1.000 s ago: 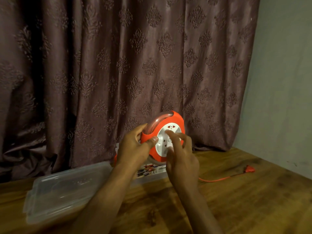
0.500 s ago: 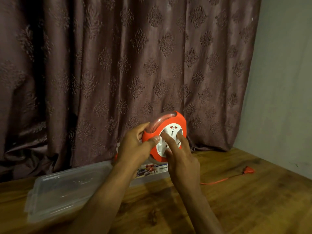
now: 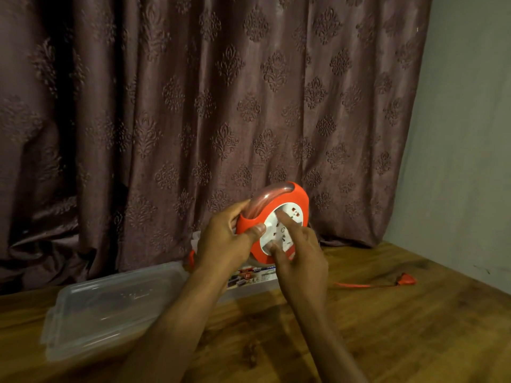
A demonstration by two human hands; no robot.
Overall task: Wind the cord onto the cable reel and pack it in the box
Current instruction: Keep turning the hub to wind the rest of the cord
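A round cable reel (image 3: 279, 217) is held up in the air above a wooden table (image 3: 387, 327), tilted so its flat face turns toward the camera. Its casing is glossy orange plastic with a smooth rounded rim, and a clear curved window along the top edge shows coils of orange cord inside. The middle of the face is a white plastic disc with small dark socket holes. The left hand (image 3: 224, 241) grips the reel by its left edge, fingers curled behind the casing and the thumb pressed flat across the orange rim onto the edge of the white disc. The right hand (image 3: 300, 258) is at the face from below and right, its fingers partly bent, with two fingertips (image 3: 283, 217) pressing on the white disc. From behind the right hand a thin orange cord (image 3: 359, 285) runs along the table to the right and ends in a small orange plug (image 3: 406, 280) lying flat on the wood, well apart from the reel. Just under the hands sits a clear plastic box (image 3: 257, 275) with a printed paper label on its near side; most of it is hidden by the forearms. To its left a clear rectangular lid (image 3: 110, 305) with rounded corners and side clips lies flat on the table. The wood is brown with dark streaky grain. Behind hangs a dull mauve curtain (image 3: 221, 106) embossed with repeated floral motifs, falling in soft vertical folds, and at the right stands a plain grey-green wall (image 3: 470, 134).
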